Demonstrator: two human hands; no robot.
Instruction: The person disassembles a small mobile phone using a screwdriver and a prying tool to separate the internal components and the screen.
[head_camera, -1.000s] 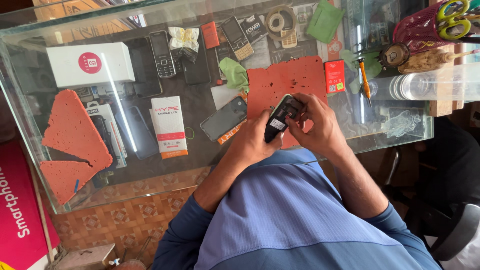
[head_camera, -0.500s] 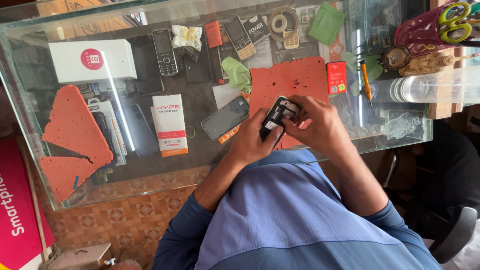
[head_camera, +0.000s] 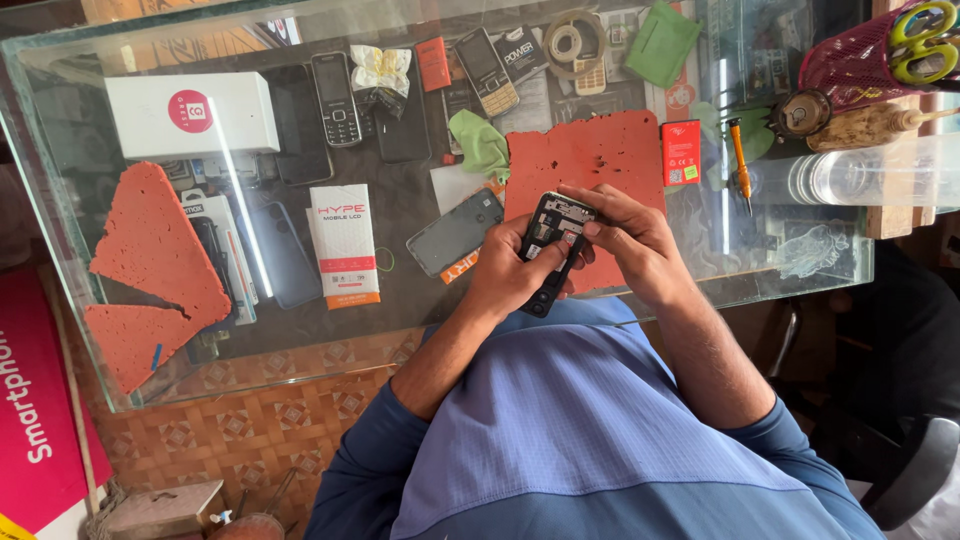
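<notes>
A small black phone (head_camera: 553, 240) with its back cover off is held over the red foam mat (head_camera: 585, 160) on the glass counter (head_camera: 420, 330). My left hand (head_camera: 508, 275) grips the phone's lower body from the left. My right hand (head_camera: 628, 245) holds its upper end, with a fingertip pressed on the open back near the top. A grey phone back cover (head_camera: 455, 232) lies on the glass just left of my left hand.
A white box (head_camera: 190, 115), a white-and-red carton (head_camera: 343, 243), several phones (head_camera: 335, 85), a green cloth (head_camera: 482, 142), a red battery (head_camera: 680, 152), a tape roll (head_camera: 570, 40) and an orange pen (head_camera: 740, 155) lie on the counter. Red foam pieces (head_camera: 150, 250) sit at the left. A clear bottle (head_camera: 860, 175) is at the right.
Both hands have drawn the phone slightly lower and nearer the counter's front edge. My right fingers have shifted on its open back.
</notes>
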